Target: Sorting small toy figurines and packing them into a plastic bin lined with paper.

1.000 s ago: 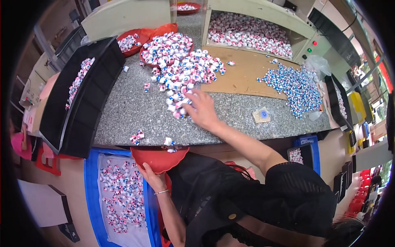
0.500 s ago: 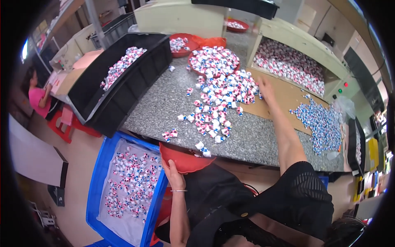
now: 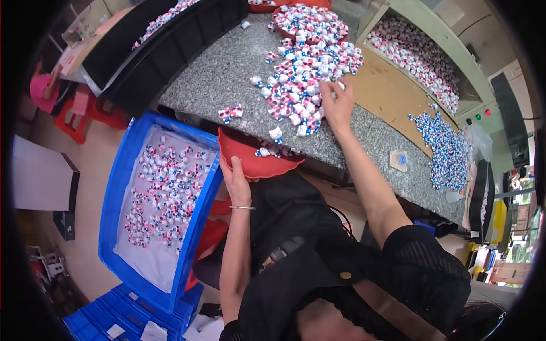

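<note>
My left hand [image 3: 238,184] grips the rim of a red scalloped plastic bowl [image 3: 242,146], its thumb on the near side. The bowl sits tilted under the worktop's front edge, with a few small figures [image 3: 267,152] in it. My right hand [image 3: 338,102], fingers bent and slightly apart, touches the right side of a heaped pile of small white cat-like figures [image 3: 296,85] with pink and blue parts. Its fingertips are partly hidden among them. Two figures [image 3: 230,112] lie apart near the front edge, left of the pile.
The speckled grey worktop [image 3: 213,74] carries a heaped red bowl [image 3: 343,38], brown cardboard [image 3: 384,85] and a pile of small blue-and-white pieces [image 3: 443,148]. A black bin [image 3: 153,71] stands left. Below it, a blue crate [image 3: 111,227] holds scattered figures. Another person [image 3: 44,90] sits far left.
My right hand has moved left and nearer, from the pile's far right to its near right side. Figures have dropped into the bowl. The whole view has shifted downward.
</note>
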Available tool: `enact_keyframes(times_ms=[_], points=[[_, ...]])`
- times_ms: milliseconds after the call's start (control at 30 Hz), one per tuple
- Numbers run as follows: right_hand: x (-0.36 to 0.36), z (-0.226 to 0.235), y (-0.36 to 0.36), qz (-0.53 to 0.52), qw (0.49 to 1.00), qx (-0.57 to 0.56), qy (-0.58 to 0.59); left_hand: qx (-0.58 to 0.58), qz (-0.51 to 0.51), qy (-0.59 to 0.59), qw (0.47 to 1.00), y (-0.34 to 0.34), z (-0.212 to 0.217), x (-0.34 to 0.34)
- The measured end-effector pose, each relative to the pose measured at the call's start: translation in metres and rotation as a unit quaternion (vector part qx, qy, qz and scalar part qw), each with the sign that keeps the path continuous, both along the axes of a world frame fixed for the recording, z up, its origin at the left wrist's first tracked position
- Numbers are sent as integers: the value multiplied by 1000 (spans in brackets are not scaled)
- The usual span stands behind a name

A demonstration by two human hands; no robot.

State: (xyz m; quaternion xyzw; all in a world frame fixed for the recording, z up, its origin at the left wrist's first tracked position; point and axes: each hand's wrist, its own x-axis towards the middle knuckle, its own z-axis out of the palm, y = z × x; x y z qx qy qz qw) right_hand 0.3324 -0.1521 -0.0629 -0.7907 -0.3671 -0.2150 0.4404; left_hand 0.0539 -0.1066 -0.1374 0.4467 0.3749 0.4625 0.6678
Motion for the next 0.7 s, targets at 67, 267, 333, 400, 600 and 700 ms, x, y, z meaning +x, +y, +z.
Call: enact_keyframes(times_ms=[67, 267, 333, 400, 600, 700], points=[[-21, 0, 5, 32, 999, 11, 16, 29, 2, 26, 999, 0, -6, -2], [-92, 10, 11, 98, 994, -16, 39, -55, -13, -13, 998, -15, 31, -5], [-109, 12, 12, 132, 989, -17, 66, -15, 3, -1, 1000, -11, 11, -8], [-120, 14, 13, 155, 984, -10, 82, -3, 10, 18, 1000, -7, 1, -8], [-150, 11, 16, 254, 963, -1, 92, 11, 26, -55, 998, -2, -1, -9], [-159, 13, 18, 334, 935, -6, 123, 32, 15, -77, 996, 2, 2, -11]])
